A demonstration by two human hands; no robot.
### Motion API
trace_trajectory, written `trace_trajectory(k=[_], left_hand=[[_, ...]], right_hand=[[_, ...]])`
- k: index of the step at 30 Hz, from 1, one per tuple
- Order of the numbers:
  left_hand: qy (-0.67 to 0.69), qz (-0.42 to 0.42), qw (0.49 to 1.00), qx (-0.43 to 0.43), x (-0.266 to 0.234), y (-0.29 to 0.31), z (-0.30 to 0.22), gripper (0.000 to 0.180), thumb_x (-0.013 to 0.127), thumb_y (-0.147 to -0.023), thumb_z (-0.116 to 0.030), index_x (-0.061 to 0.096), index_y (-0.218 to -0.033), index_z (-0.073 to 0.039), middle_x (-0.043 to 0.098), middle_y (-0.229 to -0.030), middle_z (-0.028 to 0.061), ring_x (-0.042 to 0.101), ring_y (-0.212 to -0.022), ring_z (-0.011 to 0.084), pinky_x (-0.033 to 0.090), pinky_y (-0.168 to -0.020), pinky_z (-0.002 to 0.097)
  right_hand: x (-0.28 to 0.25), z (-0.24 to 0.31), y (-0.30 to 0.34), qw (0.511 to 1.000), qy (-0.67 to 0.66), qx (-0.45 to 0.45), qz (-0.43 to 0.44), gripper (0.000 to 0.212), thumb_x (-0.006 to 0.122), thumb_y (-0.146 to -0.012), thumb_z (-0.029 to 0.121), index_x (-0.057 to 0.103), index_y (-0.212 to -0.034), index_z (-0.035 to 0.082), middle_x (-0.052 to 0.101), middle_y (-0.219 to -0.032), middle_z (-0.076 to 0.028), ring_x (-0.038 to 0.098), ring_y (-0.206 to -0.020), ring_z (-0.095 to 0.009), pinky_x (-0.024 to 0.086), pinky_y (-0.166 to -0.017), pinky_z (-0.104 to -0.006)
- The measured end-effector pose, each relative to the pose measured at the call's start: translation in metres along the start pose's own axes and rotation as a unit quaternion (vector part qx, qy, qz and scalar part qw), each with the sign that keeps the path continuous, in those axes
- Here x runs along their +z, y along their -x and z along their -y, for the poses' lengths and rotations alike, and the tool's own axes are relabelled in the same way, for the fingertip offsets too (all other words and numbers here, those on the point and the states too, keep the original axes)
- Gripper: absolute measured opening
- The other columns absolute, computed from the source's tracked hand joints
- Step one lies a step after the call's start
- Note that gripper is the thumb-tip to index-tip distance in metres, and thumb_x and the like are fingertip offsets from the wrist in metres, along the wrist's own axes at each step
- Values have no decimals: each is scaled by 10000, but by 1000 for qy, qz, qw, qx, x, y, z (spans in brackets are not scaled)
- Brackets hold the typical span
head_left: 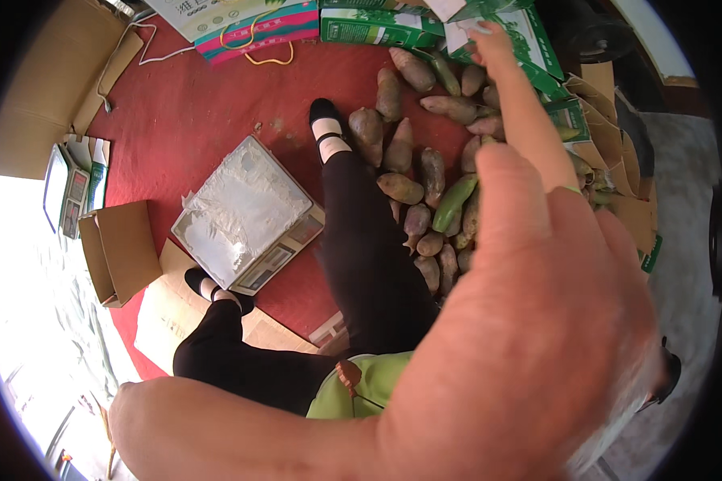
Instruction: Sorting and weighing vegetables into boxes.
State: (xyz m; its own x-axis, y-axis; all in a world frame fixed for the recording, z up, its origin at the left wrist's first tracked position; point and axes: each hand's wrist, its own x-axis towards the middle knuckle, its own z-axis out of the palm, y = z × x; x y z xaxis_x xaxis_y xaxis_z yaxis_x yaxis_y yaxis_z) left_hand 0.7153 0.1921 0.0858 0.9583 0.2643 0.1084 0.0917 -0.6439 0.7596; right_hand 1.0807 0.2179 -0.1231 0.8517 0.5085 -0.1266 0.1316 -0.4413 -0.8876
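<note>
Close in front of the camera, my left hand [537,321] looms large and blurred, one digit pointing up; its other fingers are hidden. The left forearm crosses the bottom of the picture from a bent elbow. Farther off, my right hand [492,46] reaches over the green printed boxes [529,48] at the back right. Its fingers are bent together at a piece of clear, whitish plastic [478,28]. Below that arm lie several long, muddy root vegetables, like radishes, one of them a bright green radish [456,202].
A scale [249,208] covered with crumpled plastic stands between my black-clad legs on the red floor covering. To its left are an opened cardboard box [120,252] and a second scale [68,192]. A gift bag [257,32] with yellow cords lies at the back; torn cardboard [610,120] edges the right.
</note>
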Motion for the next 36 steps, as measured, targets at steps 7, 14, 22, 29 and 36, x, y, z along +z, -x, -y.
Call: trace_trajectory(k=[7, 14, 22, 29, 36], left_hand=[[-72, 60, 996, -12, 2, -21, 19, 127, 583, -744, -94, 648, -847, -58, 585, -792, 39, 560, -792, 139, 409, -870, 335], [-189, 97, 977, 4, -9, -40, 17, 105, 579, -741, -106, 660, -800, -71, 580, -753, 35, 559, -752, 132, 411, -857, 338], [59, 43, 969, -234, -25, 45, 114, 187, 623, -744, -22, 645, -930, -23, 622, -797, 120, 590, -753, 272, 445, -713, 337], [83, 24, 918, -387, -16, 106, 131, 194, 628, -764, -23, 659, -956, -17, 641, -835, 113, 595, -707, 223, 441, -667, 306], [131, -34, 897, -420, 13, 127, 142, 207, 617, -768, -5, 656, -971, -4, 633, -828, 102, 575, -718, 170, 434, -657, 267]], right_hand=[[27, 45, -36, 993, -50, 44, -102, 576, 537, -818, 14, 320, -1342, 117, 574, -1026, -186, 555, -547, -221, 399, -407, -317], [114, 59, -15, 961, -23, -222, 164, 420, 581, -835, 75, 469, -1239, 48, 599, -998, -129, 596, -763, -191, 501, -653, -288], [63, 9, -51, 973, -228, 10, -11, 568, 590, -824, 47, 370, -1347, 79, 608, -979, -102, 607, -788, -183, 451, -645, -332], [38, -11, -95, 858, -503, 108, -15, 485, 553, -840, 18, 383, -1271, 161, 592, -907, -120, 537, -673, -196, 423, -581, -350], [47, -7, -101, 785, -603, 107, 92, 166, 607, -826, 62, 470, -907, 110, 597, -869, -113, 500, -625, -198, 425, -584, -351]])
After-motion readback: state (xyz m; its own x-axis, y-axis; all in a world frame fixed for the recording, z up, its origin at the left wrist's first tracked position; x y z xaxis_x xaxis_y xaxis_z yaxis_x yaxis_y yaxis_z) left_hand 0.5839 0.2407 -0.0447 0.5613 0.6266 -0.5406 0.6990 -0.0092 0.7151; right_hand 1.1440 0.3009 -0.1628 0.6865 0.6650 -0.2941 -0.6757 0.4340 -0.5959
